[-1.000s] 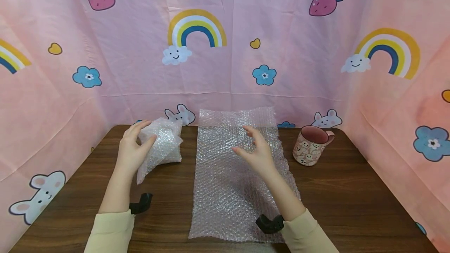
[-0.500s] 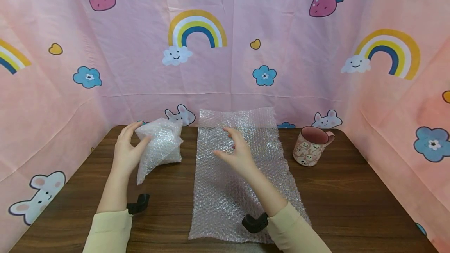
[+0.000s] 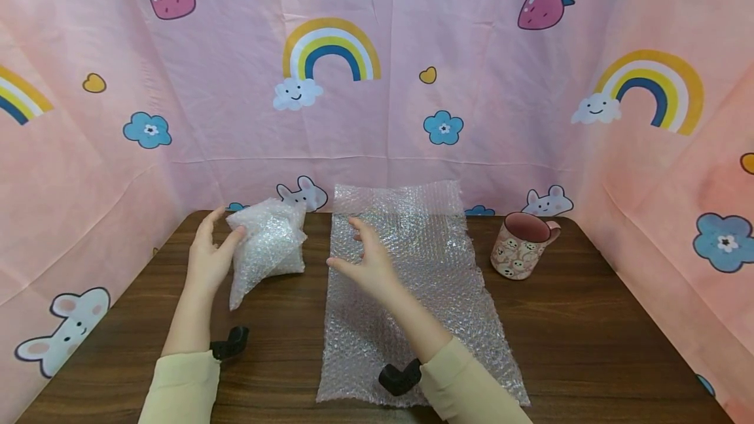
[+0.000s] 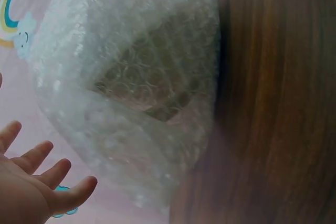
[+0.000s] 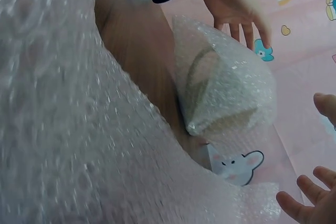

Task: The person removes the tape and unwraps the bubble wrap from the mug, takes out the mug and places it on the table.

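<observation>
A bundle wrapped in bubble wrap (image 3: 268, 244) stands at the left of the table. A curved, handle-like shape shows dimly through the wrapping in the right wrist view. Just to its left is my left hand (image 3: 207, 260), fingers spread and thumb right at the bundle's edge. In the left wrist view the fingers (image 4: 38, 157) are apart from the wrapped bundle (image 4: 152, 72). My right hand (image 3: 366, 267) is raised over the flat bubble wrap sheet (image 3: 412, 332), thumb and fingers parted and holding nothing, facing the bundle.
A pink patterned mug (image 3: 520, 246) stands upright right of the sheet, its handle to the right. The sheet's far end leans up against the printed cloth (image 3: 377, 129) behind the dark wooden table (image 3: 589, 332). Cloth also hangs on both sides.
My right hand has moved left across the sheet toward the bundle. My left hand has drawn slightly left, off the bundle's upper edge. Bundle, sheet and mug have stayed in place.
</observation>
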A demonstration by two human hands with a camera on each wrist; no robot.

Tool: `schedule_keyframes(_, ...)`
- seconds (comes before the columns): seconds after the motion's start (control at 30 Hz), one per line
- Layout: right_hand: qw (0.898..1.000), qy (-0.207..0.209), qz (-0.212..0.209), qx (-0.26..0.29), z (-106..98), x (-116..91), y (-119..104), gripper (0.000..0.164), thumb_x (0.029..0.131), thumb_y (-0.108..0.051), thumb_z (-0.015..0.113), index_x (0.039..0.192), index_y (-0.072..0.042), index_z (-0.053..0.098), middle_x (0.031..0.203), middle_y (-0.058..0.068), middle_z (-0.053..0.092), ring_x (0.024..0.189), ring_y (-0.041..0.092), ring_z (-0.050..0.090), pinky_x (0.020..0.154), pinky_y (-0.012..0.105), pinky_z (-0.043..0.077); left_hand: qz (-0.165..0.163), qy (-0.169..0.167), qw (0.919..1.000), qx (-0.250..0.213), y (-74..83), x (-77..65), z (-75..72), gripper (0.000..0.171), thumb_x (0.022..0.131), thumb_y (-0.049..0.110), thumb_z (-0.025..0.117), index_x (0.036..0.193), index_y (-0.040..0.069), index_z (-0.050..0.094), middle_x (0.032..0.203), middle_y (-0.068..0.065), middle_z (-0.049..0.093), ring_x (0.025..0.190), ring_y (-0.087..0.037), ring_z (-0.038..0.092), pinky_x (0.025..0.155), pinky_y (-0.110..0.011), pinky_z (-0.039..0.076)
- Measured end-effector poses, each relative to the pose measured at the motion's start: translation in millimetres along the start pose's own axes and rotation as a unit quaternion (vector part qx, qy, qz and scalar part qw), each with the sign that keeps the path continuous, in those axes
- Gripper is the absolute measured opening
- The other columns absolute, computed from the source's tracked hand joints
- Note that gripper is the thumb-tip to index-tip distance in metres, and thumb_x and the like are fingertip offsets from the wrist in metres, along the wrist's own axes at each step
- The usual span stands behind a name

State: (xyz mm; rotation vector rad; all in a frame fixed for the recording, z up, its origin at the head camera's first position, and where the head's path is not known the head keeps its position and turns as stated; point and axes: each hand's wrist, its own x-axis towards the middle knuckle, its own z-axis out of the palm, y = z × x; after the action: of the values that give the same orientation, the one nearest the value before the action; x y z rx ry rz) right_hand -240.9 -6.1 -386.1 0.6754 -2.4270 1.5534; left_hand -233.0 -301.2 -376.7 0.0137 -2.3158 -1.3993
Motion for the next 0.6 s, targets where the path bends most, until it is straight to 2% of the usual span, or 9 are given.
schedule_keyframes(0.17,1.000,-0.005,0.016,0.011,12,1,-2,0.080,0.081,-0.031,0.078,0.147,-0.019,0.035,0.145,0.000,0.039,0.122,0.024,0.046,0.089,0.044,0.047,-0.030,-0.006,0.9992,-0.027,-7.5,2.0,1.1,0.069,0.098,0.038,0.052,0.154,0.012,0.019,0.156,-0.018,0.017,0.141,-0.039,0.011,0.106,-0.064,0.017)
schedule_keyframes(0.33,0.999,-0.023,0.026,0.030,22,4,-2,0.079,0.082,-0.030,0.077,0.148,-0.018,0.034,0.146,0.002,0.038,0.124,0.028,0.045,0.092,0.049,0.045,-0.041,-0.006,0.9984,-0.038,-14.5,3.7,4.0,0.070,0.099,0.039,0.050,0.154,0.011,0.018,0.155,-0.019,0.018,0.141,-0.040,0.013,0.107,-0.062,0.015)
schedule_keyframes(0.6,0.998,-0.036,0.046,0.035,35,11,-7,0.076,0.083,-0.034,0.075,0.147,-0.023,0.036,0.145,0.000,0.040,0.121,0.022,0.047,0.090,0.041,0.046,-0.052,-0.014,0.9978,-0.039,-18.9,2.9,4.7,0.072,0.099,0.042,0.048,0.153,0.009,0.016,0.155,-0.021,0.017,0.140,-0.042,0.012,0.107,-0.062,0.015)
